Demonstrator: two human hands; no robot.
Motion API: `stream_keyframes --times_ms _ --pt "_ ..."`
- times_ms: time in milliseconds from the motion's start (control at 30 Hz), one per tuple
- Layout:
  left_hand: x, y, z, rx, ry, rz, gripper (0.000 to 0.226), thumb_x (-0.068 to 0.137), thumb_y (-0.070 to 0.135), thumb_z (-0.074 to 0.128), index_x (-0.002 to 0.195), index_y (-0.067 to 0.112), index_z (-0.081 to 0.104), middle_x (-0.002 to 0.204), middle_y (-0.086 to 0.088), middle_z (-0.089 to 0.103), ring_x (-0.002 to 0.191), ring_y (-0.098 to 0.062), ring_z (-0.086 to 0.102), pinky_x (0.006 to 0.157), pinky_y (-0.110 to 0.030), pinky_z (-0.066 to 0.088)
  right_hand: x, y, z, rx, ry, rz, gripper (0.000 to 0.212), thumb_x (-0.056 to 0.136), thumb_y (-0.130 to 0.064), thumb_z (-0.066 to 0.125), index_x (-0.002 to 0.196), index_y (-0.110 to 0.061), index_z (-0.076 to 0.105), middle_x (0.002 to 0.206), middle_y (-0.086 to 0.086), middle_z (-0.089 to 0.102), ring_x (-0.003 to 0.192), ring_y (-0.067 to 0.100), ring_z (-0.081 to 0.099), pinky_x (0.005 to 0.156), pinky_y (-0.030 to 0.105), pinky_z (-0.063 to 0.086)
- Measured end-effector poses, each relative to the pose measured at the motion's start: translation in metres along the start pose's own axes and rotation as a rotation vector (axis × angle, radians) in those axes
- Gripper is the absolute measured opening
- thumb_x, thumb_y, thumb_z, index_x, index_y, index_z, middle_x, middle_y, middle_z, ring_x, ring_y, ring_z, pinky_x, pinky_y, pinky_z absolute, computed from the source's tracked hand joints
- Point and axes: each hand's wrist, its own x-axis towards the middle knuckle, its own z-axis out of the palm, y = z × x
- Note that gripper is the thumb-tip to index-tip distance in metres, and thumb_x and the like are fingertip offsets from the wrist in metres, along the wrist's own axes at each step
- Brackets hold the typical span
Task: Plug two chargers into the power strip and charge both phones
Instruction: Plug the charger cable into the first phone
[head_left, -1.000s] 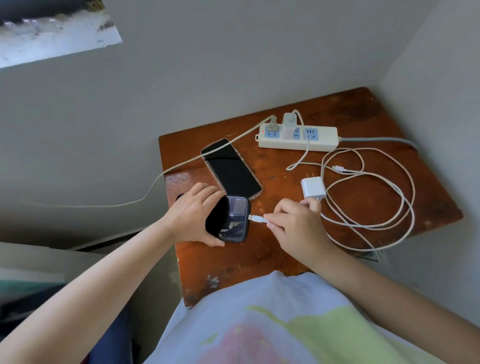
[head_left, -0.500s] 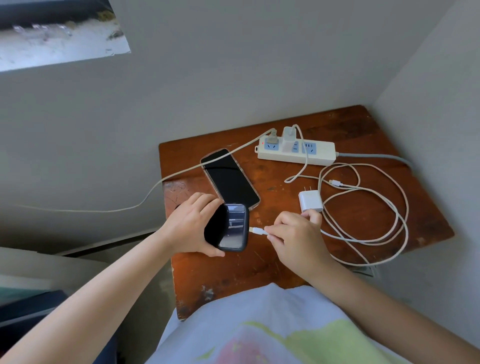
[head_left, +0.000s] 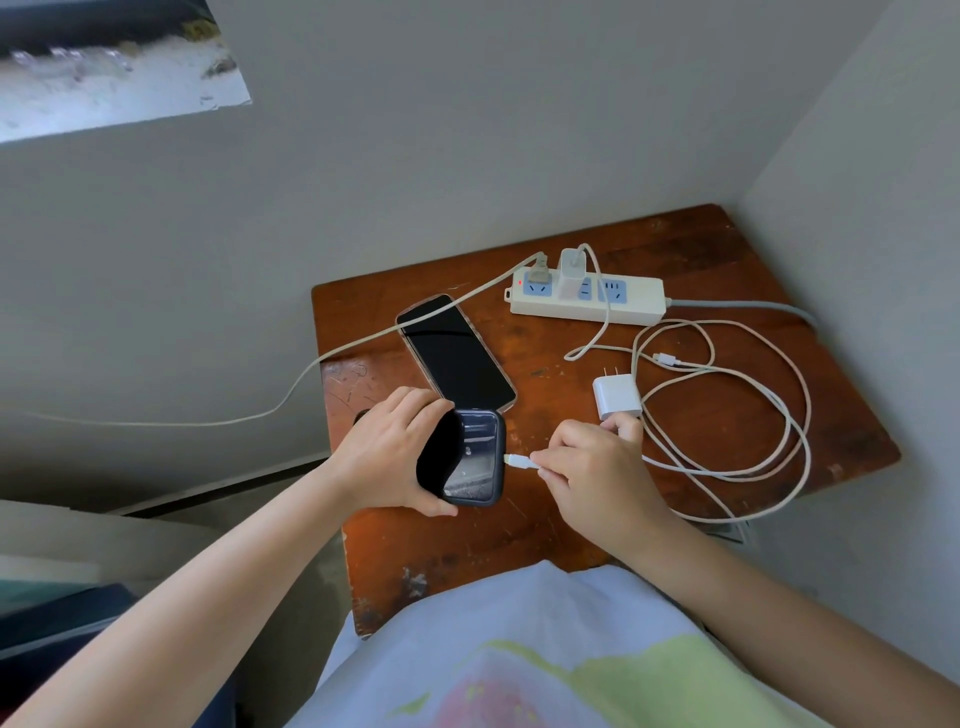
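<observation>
My left hand (head_left: 387, 454) grips a dark-cased phone (head_left: 475, 457), tilted up on the wooden table (head_left: 727, 415). My right hand (head_left: 592, 470) pinches a white cable plug (head_left: 517, 461), whose tip sits right at the phone's end; I cannot tell whether it is inserted. A second black phone (head_left: 457, 353) lies flat behind. The white power strip (head_left: 587, 299) at the back holds one white charger (head_left: 571, 267) and a grey plug (head_left: 540, 265). A loose white charger (head_left: 615, 397) lies beside my right hand.
White cables (head_left: 753, 415) lie coiled on the right half of the table, with a free connector (head_left: 667, 358) near the strip. A long cable (head_left: 260, 410) runs off the left edge. Walls enclose the table at the back and right.
The view has shifted so the table sits lower in the frame. My right hand has brought the cable plug closer to the held phone's end.
</observation>
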Motion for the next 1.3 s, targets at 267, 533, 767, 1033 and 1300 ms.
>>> stream_keyframes --times_ms 267,533,767,1033,1300 --pt "0.004 -0.001 0.003 0.021 -0.044 0.006 0.092 0.050 0.055 0.080 0.121 0.005 0.049 0.118 -0.018 0.058 0.107 -0.036 0.051 0.087 -0.043 0.047 0.002 0.002 -0.002 -0.026 -0.046 -0.082 0.020 0.048 0.000 0.089 0.060 -0.009 0.076 0.051 0.006 0.067 0.046 0.021 0.063 0.054 0.040 0.051" --pt "0.006 -0.002 0.006 0.009 -0.056 -0.033 0.093 0.056 0.060 0.073 0.129 0.011 0.041 0.130 -0.012 0.050 0.120 -0.029 0.041 0.102 -0.040 0.034 0.002 0.006 -0.001 0.025 0.010 -0.054 0.022 0.046 0.001 0.090 0.061 -0.007 0.075 0.054 0.008 0.069 0.050 0.022 0.065 0.054 0.040 0.051" --pt "0.007 0.001 0.004 0.000 -0.031 -0.037 0.093 0.052 0.057 0.077 0.124 0.006 0.046 0.122 -0.017 0.056 0.112 -0.034 0.048 0.094 -0.043 0.042 0.005 0.009 0.001 0.056 0.029 -0.018 0.024 0.047 0.004 0.090 0.064 -0.004 0.076 0.056 0.010 0.070 0.049 0.022 0.065 0.054 0.042 0.051" --pt "0.013 0.000 0.008 0.009 -0.087 -0.055 0.096 0.056 0.062 0.072 0.130 0.012 0.038 0.131 -0.011 0.048 0.120 -0.027 0.039 0.100 -0.037 0.035 0.006 0.014 0.006 0.095 -0.045 -0.043 0.022 0.050 0.008 0.088 0.065 -0.003 0.075 0.057 0.012 0.069 0.052 0.027 0.065 0.056 0.045 0.051" --pt "0.014 0.001 0.008 0.020 -0.120 -0.049 0.096 0.057 0.063 0.070 0.132 0.013 0.036 0.134 -0.009 0.046 0.121 -0.025 0.037 0.101 -0.035 0.034 0.008 0.018 0.006 0.085 -0.056 -0.089 0.022 0.050 0.005 0.088 0.065 -0.004 0.076 0.057 0.010 0.070 0.051 0.026 0.065 0.057 0.045 0.052"
